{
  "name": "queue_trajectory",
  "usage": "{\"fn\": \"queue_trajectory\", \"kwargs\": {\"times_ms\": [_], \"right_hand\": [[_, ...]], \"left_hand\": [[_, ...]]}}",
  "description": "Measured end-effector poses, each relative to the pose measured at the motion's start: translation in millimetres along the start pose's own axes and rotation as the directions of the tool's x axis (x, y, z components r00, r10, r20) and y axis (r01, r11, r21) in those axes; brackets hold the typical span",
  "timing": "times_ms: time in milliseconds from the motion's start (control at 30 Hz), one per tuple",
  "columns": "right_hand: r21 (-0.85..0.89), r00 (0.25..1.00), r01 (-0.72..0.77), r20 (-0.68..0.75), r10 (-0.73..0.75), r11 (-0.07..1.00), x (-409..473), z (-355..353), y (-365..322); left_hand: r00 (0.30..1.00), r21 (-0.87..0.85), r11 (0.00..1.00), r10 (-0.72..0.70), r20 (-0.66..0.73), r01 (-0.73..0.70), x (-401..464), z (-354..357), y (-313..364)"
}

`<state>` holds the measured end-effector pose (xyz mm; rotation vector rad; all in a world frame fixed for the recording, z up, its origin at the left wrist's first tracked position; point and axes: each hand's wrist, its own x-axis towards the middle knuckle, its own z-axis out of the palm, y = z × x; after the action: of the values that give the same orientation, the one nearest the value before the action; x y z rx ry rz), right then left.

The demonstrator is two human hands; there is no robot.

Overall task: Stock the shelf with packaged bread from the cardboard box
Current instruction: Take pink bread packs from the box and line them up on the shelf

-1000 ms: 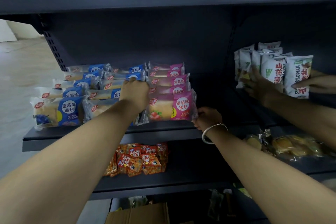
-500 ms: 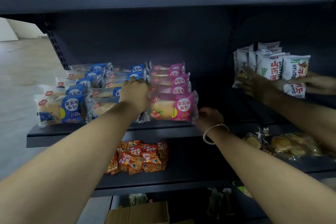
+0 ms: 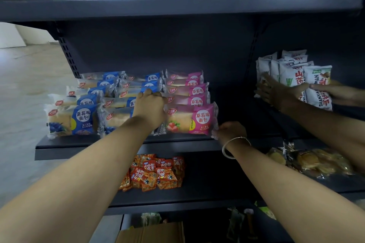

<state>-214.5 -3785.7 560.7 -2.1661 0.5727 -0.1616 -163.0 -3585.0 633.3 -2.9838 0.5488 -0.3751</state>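
On the dark middle shelf [image 3: 122, 145] stand rows of blue blueberry bread packs [image 3: 73, 120] and, to their right, pink strawberry bread packs [image 3: 190, 118]. My left hand [image 3: 151, 107] sits between the second blue row and the pink row, fingers curled over the top edge of a blue pack [image 3: 116, 117]. My right hand [image 3: 230, 131], with a silver bangle on the wrist, pinches the lower right corner of the front pink pack. The cardboard box [image 3: 152, 233] shows at the bottom edge, below the shelves.
Another person's two hands [image 3: 276, 94] hold white snack bags [image 3: 292, 79] on the right shelf section. Orange snack packets [image 3: 154, 173] lie on the lower shelf, with clear bags of buns [image 3: 312, 162] to the right. People stand behind the top shelf.
My hands have stayed on the same packs, with the front pink pack shifted only slightly. The other person's hands pressed the white bags closer together.
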Motion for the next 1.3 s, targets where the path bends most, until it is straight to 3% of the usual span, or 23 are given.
{"fn": "queue_trajectory", "kwargs": {"times_ms": [300, 867, 1300], "right_hand": [[0.099, 0.998, -0.034, -0.051, 0.039, 0.994, 22.2, 13.7, -8.5], [-0.087, 0.992, 0.094, -0.072, -0.101, 0.992, 4.2, 7.5, -1.6], [0.016, 0.993, 0.111, -0.047, -0.11, 0.994, -9.1, 2.7, 3.7]], "left_hand": [[0.999, 0.099, 0.994, 0.037, 0.003, -0.037, 0.6, 8.3, -4.7], [0.997, -0.019, 0.997, 0.07, -0.032, -0.071, -5.7, 8.1, -8.7], [0.997, -0.049, 0.997, 0.064, -0.036, -0.066, -13.1, 7.5, -7.7]]}}
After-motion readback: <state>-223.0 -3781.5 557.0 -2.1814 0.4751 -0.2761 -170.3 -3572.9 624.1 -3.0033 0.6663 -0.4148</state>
